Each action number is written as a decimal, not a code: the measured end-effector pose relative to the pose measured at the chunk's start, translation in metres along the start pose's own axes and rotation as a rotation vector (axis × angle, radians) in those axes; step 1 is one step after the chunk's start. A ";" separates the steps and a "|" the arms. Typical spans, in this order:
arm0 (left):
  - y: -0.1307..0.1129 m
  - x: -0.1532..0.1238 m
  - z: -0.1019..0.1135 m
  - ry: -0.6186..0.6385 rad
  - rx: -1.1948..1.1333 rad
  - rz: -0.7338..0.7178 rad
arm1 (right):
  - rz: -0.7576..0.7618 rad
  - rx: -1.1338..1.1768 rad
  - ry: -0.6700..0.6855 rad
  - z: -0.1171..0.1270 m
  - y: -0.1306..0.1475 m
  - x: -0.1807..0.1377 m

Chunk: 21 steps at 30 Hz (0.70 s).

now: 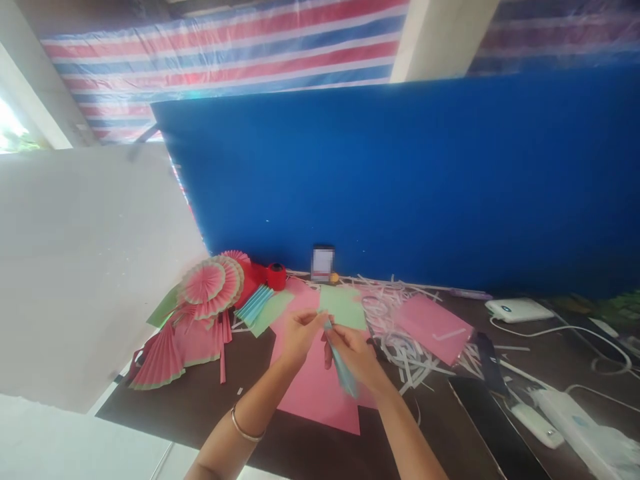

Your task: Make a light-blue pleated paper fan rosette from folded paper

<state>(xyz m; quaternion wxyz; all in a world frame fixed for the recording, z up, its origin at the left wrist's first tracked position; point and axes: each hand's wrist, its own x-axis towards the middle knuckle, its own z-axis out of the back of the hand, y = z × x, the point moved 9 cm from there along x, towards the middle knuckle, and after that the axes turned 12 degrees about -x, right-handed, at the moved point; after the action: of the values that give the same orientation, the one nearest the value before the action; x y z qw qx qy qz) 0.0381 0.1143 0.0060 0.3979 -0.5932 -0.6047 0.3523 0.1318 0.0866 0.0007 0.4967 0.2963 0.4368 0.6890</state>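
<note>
My left hand [300, 333] and my right hand [356, 353] meet over a pink paper sheet [315, 393] on the dark table [210, 400]. Both pinch a folded light-blue paper strip [343, 370]. The left hand's fingers hold its upper end. The right hand wraps its lower part, which sticks out below the palm. A green paper sheet [345, 307] lies just behind the hands. A thin bangle [245, 430] circles my left wrist.
Pink pleated paper fans [207, 287] lie at the left, with a red tape dispenser [267, 275] and a blue pleated strip [254, 305]. White paper shreds [400, 347] and another pink sheet [433, 320] spread right. Power banks [517, 310], cables and a blue board [400, 180] stand behind.
</note>
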 end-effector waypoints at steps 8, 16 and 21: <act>-0.013 0.023 0.022 -0.140 -0.175 -0.058 | -0.024 0.101 0.094 -0.010 -0.010 -0.002; 0.001 0.014 0.006 -0.043 -0.154 0.104 | -0.006 0.119 -0.027 -0.006 -0.023 -0.001; 0.007 0.009 0.010 -0.013 -0.227 0.111 | 0.042 0.010 -0.062 -0.006 -0.016 -0.004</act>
<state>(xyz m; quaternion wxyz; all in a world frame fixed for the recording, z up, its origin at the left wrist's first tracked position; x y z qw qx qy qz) 0.0323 0.1238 -0.0041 0.3044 -0.6645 -0.6096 0.3069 0.1349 0.0826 -0.0167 0.4938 0.3292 0.4184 0.6876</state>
